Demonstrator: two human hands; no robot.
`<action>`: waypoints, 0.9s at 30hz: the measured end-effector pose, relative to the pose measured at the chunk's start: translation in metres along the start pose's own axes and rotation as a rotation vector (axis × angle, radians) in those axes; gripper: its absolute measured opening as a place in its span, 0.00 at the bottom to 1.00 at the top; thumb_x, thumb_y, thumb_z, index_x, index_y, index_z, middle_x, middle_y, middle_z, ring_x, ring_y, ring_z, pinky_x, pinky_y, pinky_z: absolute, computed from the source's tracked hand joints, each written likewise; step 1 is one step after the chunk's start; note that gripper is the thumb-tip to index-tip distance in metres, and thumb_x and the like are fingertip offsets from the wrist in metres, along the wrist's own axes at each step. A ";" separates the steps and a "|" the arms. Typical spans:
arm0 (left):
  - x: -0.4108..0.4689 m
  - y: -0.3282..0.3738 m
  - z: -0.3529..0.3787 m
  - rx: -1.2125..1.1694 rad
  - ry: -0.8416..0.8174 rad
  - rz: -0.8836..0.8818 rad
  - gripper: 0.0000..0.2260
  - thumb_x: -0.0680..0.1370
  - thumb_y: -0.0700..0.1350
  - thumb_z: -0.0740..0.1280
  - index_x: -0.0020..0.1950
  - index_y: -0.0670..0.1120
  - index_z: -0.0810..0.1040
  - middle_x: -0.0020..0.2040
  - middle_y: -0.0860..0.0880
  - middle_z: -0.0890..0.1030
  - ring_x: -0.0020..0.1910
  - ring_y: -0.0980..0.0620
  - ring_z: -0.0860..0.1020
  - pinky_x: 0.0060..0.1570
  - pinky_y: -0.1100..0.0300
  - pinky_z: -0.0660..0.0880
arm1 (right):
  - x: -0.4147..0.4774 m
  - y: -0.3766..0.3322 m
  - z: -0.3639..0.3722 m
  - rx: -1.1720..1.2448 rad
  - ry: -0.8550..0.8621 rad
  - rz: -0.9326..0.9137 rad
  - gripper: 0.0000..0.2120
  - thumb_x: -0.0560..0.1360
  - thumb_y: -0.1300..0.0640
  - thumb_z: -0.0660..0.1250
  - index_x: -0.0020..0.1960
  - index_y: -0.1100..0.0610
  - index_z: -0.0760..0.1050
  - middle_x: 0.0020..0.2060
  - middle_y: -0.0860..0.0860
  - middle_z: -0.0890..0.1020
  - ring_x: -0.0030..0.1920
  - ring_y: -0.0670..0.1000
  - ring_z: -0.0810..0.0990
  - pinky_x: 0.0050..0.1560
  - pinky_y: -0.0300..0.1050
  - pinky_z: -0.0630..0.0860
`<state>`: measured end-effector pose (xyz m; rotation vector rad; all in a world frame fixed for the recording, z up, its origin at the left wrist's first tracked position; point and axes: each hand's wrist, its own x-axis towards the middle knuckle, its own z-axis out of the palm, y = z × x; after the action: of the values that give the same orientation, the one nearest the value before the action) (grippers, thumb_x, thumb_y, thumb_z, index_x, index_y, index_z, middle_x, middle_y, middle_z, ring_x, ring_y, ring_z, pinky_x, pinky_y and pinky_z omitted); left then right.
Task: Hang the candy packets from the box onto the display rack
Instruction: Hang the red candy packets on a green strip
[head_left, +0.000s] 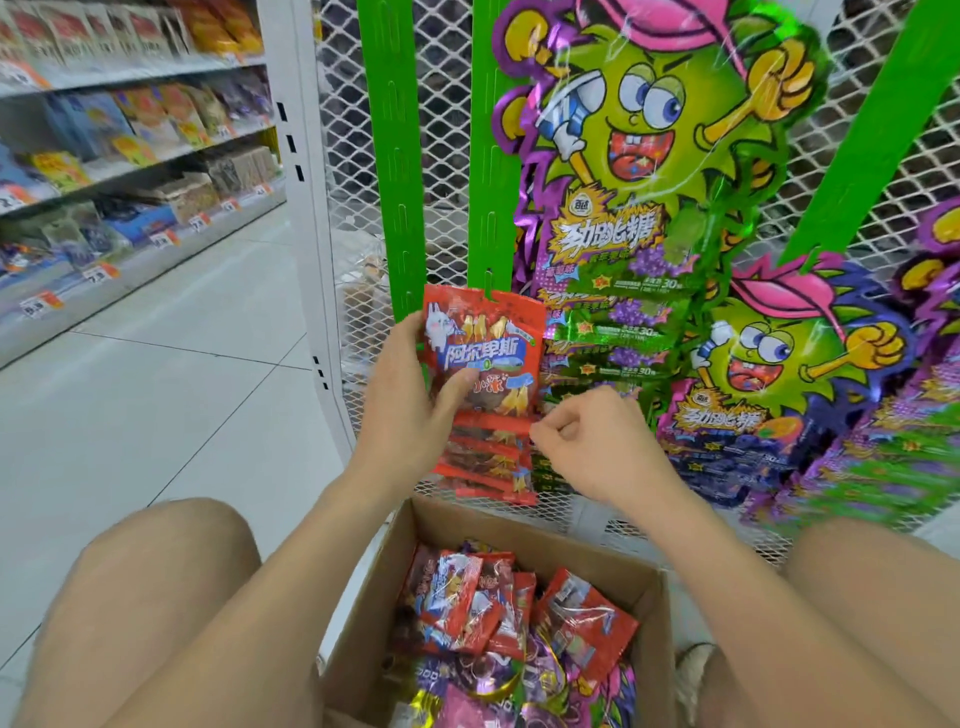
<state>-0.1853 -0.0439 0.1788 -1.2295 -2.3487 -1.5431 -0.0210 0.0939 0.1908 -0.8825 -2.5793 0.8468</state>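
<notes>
My left hand (410, 405) grips a red candy packet (483, 338) at the foot of a green hanging strip (491, 171), its top edge against the strip's lowest hook. Below it hang several more red packets (491, 467) in a column. My right hand (587, 441) is beside them on the right, fingers curled, pinching at a packet's edge. An open cardboard box (545, 535) between my knees holds several red and purple candy packets (478, 603).
Green-and-purple candy packs (623, 244) hang on strips to the right against a white mesh rack (447, 104). A second green strip (395, 156) is bare. Store shelves (130, 156) line the left; white tiled floor (182, 389) lies between.
</notes>
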 end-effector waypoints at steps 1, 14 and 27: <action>-0.005 -0.005 0.004 0.034 0.012 0.007 0.31 0.82 0.52 0.73 0.80 0.44 0.64 0.73 0.50 0.74 0.71 0.53 0.73 0.70 0.57 0.69 | -0.002 0.006 0.002 -0.012 -0.111 0.014 0.18 0.81 0.51 0.70 0.44 0.65 0.86 0.36 0.61 0.86 0.37 0.59 0.85 0.48 0.17 0.68; -0.131 -0.104 0.097 0.377 -0.948 -0.195 0.06 0.80 0.45 0.67 0.55 0.47 0.78 0.46 0.49 0.81 0.50 0.41 0.83 0.46 0.51 0.78 | -0.023 0.151 0.103 -0.387 -0.759 0.208 0.11 0.80 0.61 0.64 0.38 0.56 0.73 0.35 0.57 0.72 0.35 0.56 0.71 0.38 0.50 0.67; -0.163 -0.143 0.143 0.476 -1.304 -0.162 0.06 0.83 0.42 0.62 0.53 0.44 0.78 0.48 0.44 0.81 0.48 0.39 0.80 0.46 0.48 0.79 | -0.068 0.223 0.191 -0.418 -0.517 0.415 0.28 0.78 0.64 0.68 0.73 0.60 0.58 0.58 0.62 0.80 0.56 0.64 0.83 0.52 0.58 0.80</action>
<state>-0.1186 -0.0480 -0.0724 -2.3045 -3.1732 0.0875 0.0515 0.1097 -0.1015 -1.5326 -3.1492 0.7136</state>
